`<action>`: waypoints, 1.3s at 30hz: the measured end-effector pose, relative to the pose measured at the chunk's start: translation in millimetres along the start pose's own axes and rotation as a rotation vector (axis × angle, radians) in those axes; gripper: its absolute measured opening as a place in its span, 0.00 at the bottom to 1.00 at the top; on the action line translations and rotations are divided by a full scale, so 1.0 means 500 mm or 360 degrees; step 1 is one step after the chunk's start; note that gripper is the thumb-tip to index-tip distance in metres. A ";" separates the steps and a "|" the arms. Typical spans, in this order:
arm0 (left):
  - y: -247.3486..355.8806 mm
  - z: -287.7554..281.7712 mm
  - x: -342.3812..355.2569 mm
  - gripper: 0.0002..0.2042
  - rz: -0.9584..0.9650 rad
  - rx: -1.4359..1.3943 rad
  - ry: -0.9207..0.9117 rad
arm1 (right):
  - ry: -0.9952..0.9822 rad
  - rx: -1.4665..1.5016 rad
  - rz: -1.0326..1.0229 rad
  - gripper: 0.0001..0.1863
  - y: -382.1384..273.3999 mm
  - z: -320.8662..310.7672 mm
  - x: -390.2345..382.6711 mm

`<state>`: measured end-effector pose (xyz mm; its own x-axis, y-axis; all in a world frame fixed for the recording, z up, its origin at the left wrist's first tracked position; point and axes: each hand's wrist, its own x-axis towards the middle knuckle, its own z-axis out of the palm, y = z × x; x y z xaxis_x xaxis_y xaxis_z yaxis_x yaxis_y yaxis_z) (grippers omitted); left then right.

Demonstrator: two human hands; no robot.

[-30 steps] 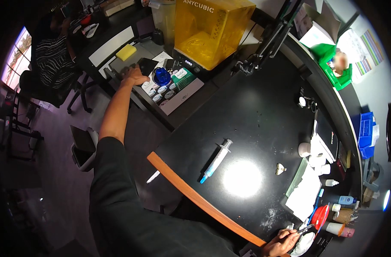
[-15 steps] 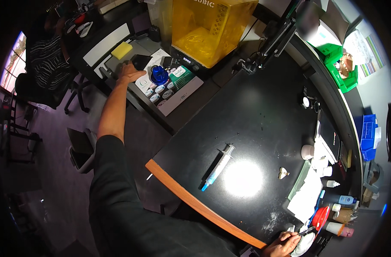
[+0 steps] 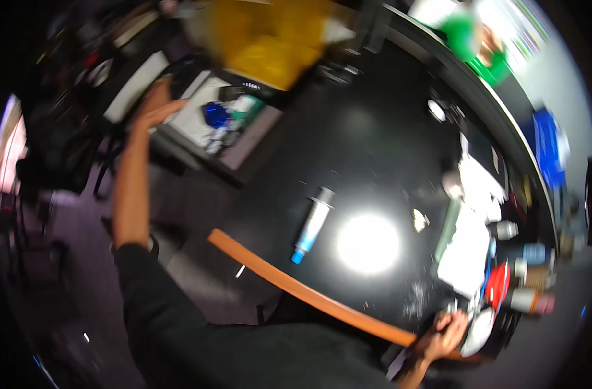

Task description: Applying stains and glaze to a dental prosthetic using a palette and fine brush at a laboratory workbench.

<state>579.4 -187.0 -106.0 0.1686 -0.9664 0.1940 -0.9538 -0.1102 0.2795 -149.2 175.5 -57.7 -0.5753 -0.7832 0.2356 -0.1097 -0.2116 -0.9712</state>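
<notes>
My left hand (image 3: 157, 109) is stretched out to the far left, smeared by motion. Its thumb is spread from the fingers, and nothing shows in its grip. Beside it lies a flat printed box (image 3: 252, 139) with a dark blue object (image 3: 215, 115) on top. Down at the lower right, my right hand (image 3: 446, 332) has its fingers curled at the table's front edge; what they hold is too blurred to make out. A white object (image 3: 479, 332) and a red one (image 3: 497, 285) lie by that hand. Between my hands, a large blue-tipped syringe (image 3: 314, 223) lies on the black table (image 3: 276, 175).
A transparent yellow-orange cover (image 3: 270, 39) stands behind the box. On the right are white paper sheets (image 3: 468, 256), small bottles (image 3: 503, 229), a small pale piece (image 3: 420, 221) and a blue bin (image 3: 549, 149). The table's front has a wooden edge (image 3: 309, 295).
The whole view has shifted and blurred. My left hand has drawn left, away from the box. A black pen-like tool seen in my right hand earlier no longer shows clearly. The yellow sponge is out of sight.
</notes>
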 end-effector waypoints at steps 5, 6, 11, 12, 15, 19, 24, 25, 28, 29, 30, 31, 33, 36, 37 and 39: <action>0.198 -0.123 -0.057 0.46 0.0812 -0.0208 -0.0057 | 0.0140 0.0185 -0.0006 0.07 0.022 0.007 0.012; 0.271 -0.168 -0.104 0.46 0.0827 -0.0131 -0.0094 | 0.0106 0.0204 -0.0012 0.09 0.026 0.012 0.018; 0.641 -0.239 -0.272 0.54 0.1248 -0.0304 -0.0329 | 0.0220 0.0399 -0.0127 0.14 0.000 -0.003 0.015; 0.709 -0.243 -0.309 0.54 0.1330 -0.0340 -0.0425 | 0.0233 0.0438 -0.0129 0.14 -0.009 -0.018 0.014; 0.845 -0.212 -0.413 0.53 0.1519 -0.0369 -0.0642 | 0.0243 0.0486 -0.0160 0.14 -0.020 -0.066 0.011; 0.943 -0.127 -0.526 0.53 0.1820 -0.0371 -0.0719 | 0.0220 0.0400 -0.0242 0.15 -0.029 -0.120 0.014; 1.057 -0.055 -0.611 0.53 0.1916 -0.0430 -0.0860 | 0.0283 0.0241 -0.0161 0.15 -0.018 -0.200 0.014; 1.065 -0.053 -0.620 0.53 0.1923 -0.0406 -0.0872 | 0.0261 0.0237 -0.0138 0.15 -0.016 -0.203 0.019; 1.088 -0.049 -0.641 0.55 0.1919 -0.0327 -0.0895 | 0.0099 0.0093 -0.0007 0.13 -0.020 -0.215 0.031; 1.095 -0.044 -0.645 0.56 0.1912 -0.0290 -0.0918 | 0.0071 0.0045 0.0058 0.13 -0.024 -0.218 0.036; 1.098 -0.039 -0.648 0.56 0.1893 -0.0307 -0.0936 | -0.0014 0.0172 -0.0021 0.13 -0.011 -0.218 0.048; 1.100 -0.037 -0.650 0.56 0.1909 -0.0296 -0.0929 | -0.0077 0.0080 0.0024 0.13 -0.009 -0.222 0.057; 1.102 -0.034 -0.655 0.56 0.1939 -0.0297 -0.0838 | -0.0289 -0.0145 0.0001 0.12 0.004 -0.232 0.073; 1.105 -0.032 -0.653 0.56 0.1941 -0.0302 -0.0866 | -0.0210 -0.0432 -0.0056 0.07 -0.016 -0.206 0.087; 1.106 -0.032 -0.653 0.55 0.1940 -0.0305 -0.0873 | -0.0257 -0.0649 -0.0146 0.10 -0.017 -0.205 0.093; 1.108 -0.034 -0.653 0.55 0.1947 -0.0312 -0.0882 | -0.0288 -0.0754 -0.0133 0.16 -0.014 -0.205 0.098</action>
<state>0.0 71.5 1.7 -0.9198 -0.3916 0.0249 -0.3606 0.8687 0.3395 -259.4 198.5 -42.9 -0.4039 -0.8725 0.2750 -0.5287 -0.0226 -0.8485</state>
